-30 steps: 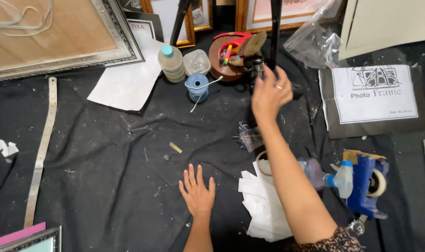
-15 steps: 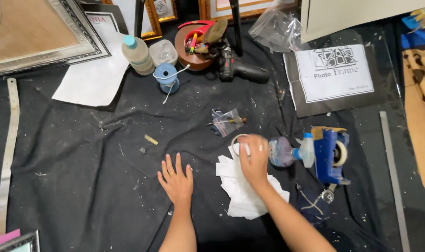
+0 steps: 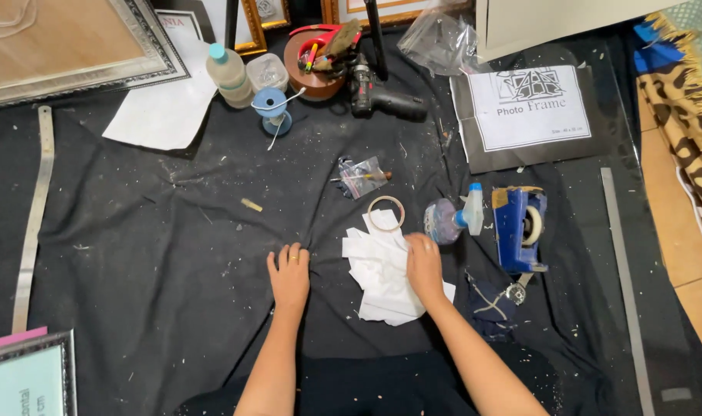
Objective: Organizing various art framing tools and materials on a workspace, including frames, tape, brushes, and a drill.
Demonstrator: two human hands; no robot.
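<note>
My right hand presses flat on the pile of white paper pieces, mid-cloth and close to me; the fingers are loosely spread, gripping nothing, and my palm hides part of the pile. My left hand lies open on the black cloth just left of the pile, fingers together. A tape ring touches the pile's top edge. Spray bottle and blue tape dispenser crowd the right; bare cloth stretches left.
</note>
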